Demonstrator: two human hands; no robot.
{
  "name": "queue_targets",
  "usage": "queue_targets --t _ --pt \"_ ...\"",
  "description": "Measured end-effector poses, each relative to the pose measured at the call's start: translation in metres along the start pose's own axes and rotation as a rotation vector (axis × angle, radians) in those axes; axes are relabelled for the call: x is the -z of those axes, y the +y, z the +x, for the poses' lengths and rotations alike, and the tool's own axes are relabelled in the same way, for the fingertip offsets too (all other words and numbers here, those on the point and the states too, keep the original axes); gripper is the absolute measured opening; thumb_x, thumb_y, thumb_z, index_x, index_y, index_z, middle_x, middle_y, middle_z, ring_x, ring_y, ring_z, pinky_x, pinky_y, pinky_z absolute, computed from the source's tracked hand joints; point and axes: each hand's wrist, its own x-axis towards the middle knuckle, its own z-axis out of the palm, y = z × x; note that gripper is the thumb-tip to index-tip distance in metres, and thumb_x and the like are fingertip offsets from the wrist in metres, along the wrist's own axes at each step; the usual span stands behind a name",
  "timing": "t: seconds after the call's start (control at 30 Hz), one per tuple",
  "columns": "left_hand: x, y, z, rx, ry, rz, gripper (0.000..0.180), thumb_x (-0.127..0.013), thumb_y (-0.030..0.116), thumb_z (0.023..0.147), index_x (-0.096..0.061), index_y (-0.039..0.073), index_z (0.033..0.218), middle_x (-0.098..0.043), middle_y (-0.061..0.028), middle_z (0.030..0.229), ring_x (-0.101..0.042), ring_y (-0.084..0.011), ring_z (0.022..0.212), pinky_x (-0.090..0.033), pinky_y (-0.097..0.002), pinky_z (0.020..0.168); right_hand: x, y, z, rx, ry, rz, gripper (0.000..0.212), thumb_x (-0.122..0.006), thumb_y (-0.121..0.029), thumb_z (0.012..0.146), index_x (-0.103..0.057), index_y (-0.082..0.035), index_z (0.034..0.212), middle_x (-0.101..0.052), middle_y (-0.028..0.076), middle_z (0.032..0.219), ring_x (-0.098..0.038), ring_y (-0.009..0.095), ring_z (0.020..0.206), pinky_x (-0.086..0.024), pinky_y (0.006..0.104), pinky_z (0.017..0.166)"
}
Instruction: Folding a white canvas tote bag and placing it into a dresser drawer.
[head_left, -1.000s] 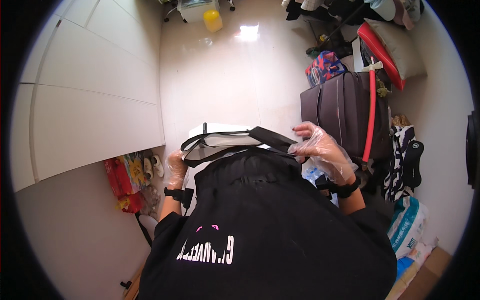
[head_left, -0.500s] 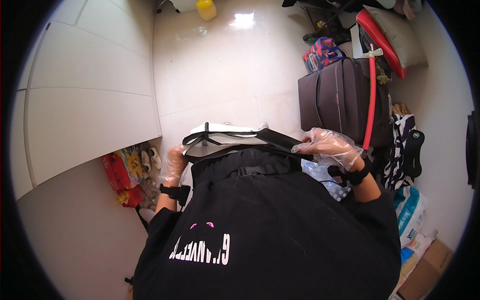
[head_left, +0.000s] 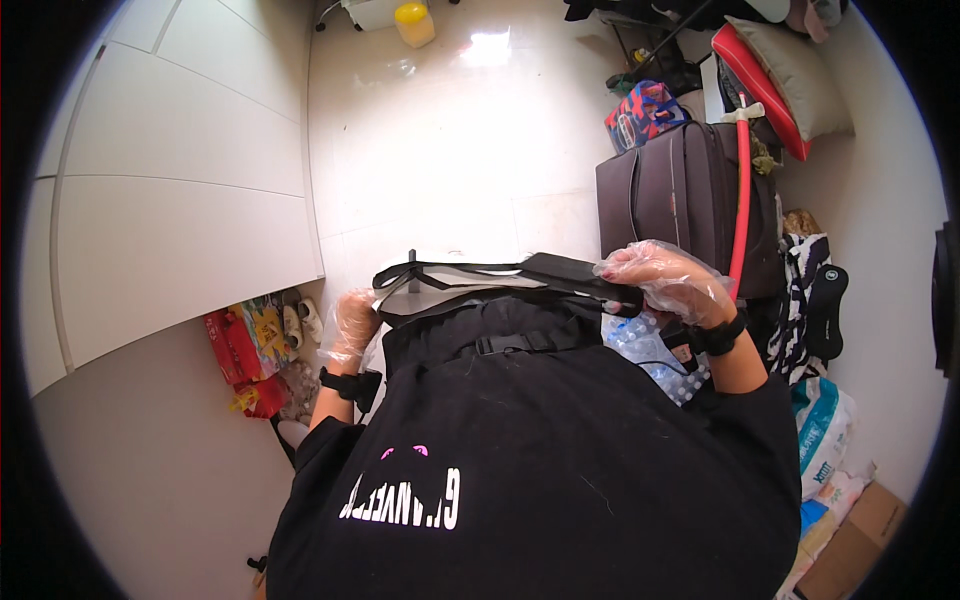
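Observation:
In front of my waist is a bag-like item with black edging and a pale inside (head_left: 440, 300), its opening seen from above. My left hand (head_left: 352, 325), in a clear plastic glove, is closed at its left end, with the fingertips partly hidden. My right hand (head_left: 672, 280), gloved the same way, curls at the right end of the broad black band (head_left: 580, 278), fingertips against it. Both wrists carry black straps. The item's lower part and far side cannot be made out.
To the right stands a dark suitcase (head_left: 665, 195), with a red tube (head_left: 741, 200) along it and cushions (head_left: 790, 85) beyond. Bottles (head_left: 640, 350) lie below my right hand. Pale cabinets (head_left: 185, 225) line the left, shoes (head_left: 300, 320) and red bags (head_left: 235, 345) beside them.
My right hand has shifted slightly right, and the black band's end now reaches further right and shows more. White material along the far edge has dropped from sight. My left hand is nearly still.

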Motion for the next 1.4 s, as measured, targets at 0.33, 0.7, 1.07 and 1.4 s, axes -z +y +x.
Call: queue_targets --t 0.33,0.7,1.07,1.4 --pt "-0.024 -0.025 -0.011 0.071 0.006 0.021 0.008 -0.072 0.014 0.072 -0.066 0.009 0.072 -0.061 -0.0142 0.063 -0.062 -0.0352 0.06 -0.049 -0.0447 0.057 0.0 0.019 0.007 0.241 -0.142 0.277 0.03 -0.06 -0.023 0.097 -0.067 0.007 0.098 -0.067 0.01 0.099 -0.064 0.018 0.092 -0.05 0.0277 0.082" --pt "0.036 0.024 0.033 0.013 0.03 -0.531 0.026 -0.071 0.006 0.076 -0.073 0.005 0.102 -0.073 -0.0154 0.093 -0.072 -0.0318 0.082 -0.056 -0.0357 0.072 -0.002 -0.007 0.0 1.233 0.023 0.406 0.049 -0.077 -0.025 0.074 -0.067 -0.005 0.118 -0.035 0.023 0.151 -0.037 0.029 0.14 -0.032 0.0378 0.113" --pt "0.098 0.057 0.064 -0.035 -0.307 -0.853 0.025 -0.073 0.007 0.073 -0.067 -0.002 0.095 -0.069 -0.0144 0.086 -0.064 -0.0247 0.074 -0.051 -0.0297 0.072 -0.018 -0.051 -0.012 1.082 0.222 -0.007 0.137 -0.085 -0.044 0.068 0.02 -0.025 0.153 -0.049 0.026 0.136 -0.058 0.034 0.119 -0.05 0.0478 0.097" --pt "0.085 0.045 0.059 0.038 -0.539 -0.98 0.024 -0.075 0.005 0.075 -0.069 -0.003 0.097 -0.072 -0.0111 0.086 -0.062 -0.0109 0.076 -0.051 -0.0266 0.074 0.004 -0.01 0.044 0.152 -0.153 0.156 0.051 -0.07 -0.025 0.092 -0.045 0.008 0.121 -0.072 0.017 0.096 -0.053 0.004 0.042 -0.04 0.0163 0.035"
